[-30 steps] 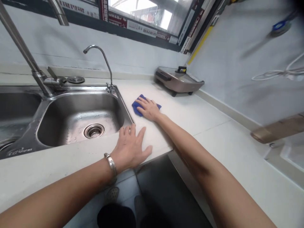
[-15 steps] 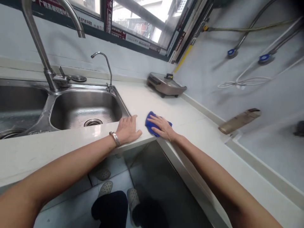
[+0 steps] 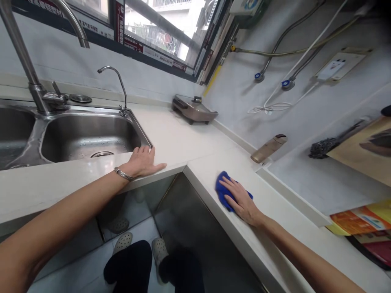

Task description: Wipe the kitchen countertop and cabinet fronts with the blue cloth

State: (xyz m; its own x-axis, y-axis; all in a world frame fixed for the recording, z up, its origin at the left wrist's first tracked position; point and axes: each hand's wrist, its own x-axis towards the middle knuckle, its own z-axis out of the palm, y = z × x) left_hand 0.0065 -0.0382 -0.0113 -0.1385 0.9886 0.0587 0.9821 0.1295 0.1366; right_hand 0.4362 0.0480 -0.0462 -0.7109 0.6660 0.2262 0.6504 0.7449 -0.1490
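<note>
My right hand (image 3: 242,202) holds a blue cloth (image 3: 222,189) down against the white countertop (image 3: 198,146), on the arm of the counter that runs off to the right. Its fingers rest over the cloth, whose edges stick out around them. My left hand (image 3: 143,161), a silver bracelet on its wrist, lies palm down and open at the counter's front edge. It holds nothing. Its fingertips are close to the right rim of the steel sink (image 3: 91,134).
A tall tap (image 3: 36,91) and a thin spout (image 3: 120,85) rise behind the sink. In the far corner sits a lidded electric pan (image 3: 194,110). A brown bottle-like object (image 3: 269,148) leans by the right wall. Packets (image 3: 363,217) lie farther right.
My right hand has slid the blue cloth from the inner corner rightward and nearer along the counter. The view has turned right, bringing packets and a socket into sight. My left hand stays by the sink.
</note>
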